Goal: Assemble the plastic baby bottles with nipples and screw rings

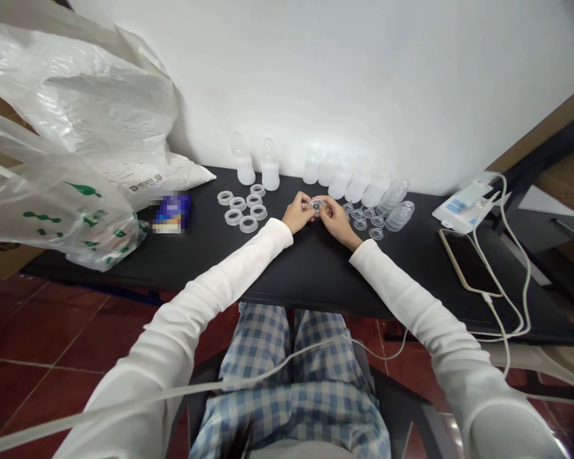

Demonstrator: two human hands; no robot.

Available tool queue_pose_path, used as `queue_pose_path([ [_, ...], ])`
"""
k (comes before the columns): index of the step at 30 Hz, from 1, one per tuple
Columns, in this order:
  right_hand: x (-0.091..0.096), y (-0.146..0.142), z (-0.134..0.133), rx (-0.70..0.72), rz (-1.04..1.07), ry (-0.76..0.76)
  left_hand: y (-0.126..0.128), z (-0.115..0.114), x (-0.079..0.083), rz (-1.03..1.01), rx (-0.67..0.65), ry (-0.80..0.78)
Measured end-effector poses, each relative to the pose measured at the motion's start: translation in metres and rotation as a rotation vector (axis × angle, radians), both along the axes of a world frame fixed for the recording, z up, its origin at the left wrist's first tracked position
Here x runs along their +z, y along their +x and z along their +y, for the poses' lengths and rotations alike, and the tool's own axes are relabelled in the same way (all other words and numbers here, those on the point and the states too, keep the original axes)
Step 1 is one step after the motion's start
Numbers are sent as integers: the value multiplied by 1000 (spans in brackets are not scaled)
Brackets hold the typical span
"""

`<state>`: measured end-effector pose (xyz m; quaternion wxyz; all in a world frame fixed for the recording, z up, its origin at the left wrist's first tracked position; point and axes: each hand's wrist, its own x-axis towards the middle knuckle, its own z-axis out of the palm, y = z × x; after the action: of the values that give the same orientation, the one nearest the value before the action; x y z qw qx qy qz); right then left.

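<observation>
Both my hands meet over the middle of the black table. My left hand [298,213] and my right hand [335,220] pinch a clear bottle collar ring [317,205] between them, with what looks like a nipple in its centre. Left of my hands lie several loose collar rings [249,224]. Close by my right hand are several clear bottle nipples [360,224]. Behind them several white bottle bodies [337,186] stand in a row, and stacked clear caps [400,217] lie at their right. Two capped bottles [270,172] stand upright at the back left.
Large plastic bags [90,115] fill the left end of the black table [210,261]. A blurred blue packet [173,212] lies beside them. On the right are a phone [469,261], a white box-like item [463,207] and looping white cables [526,274]. A cable also crosses my lap.
</observation>
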<state>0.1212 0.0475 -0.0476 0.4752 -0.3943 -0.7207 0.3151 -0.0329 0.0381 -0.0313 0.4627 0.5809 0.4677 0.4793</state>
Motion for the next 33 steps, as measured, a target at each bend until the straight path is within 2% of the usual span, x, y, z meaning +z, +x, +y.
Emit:
queue_pose_path([
  [9, 2, 1, -1, 55, 46, -48, -3, 6, -6, -69, -99, -23],
  [17, 7, 1, -6, 88, 100, -139, -4, 6, -7, -11, -85, 16],
  [25, 10, 0, -7, 75, 113, -102, -5, 6, -6, -38, -141, 42],
  [33, 8, -1, -9, 56, 89, -57, -4, -1, -4, 11, -116, 74],
])
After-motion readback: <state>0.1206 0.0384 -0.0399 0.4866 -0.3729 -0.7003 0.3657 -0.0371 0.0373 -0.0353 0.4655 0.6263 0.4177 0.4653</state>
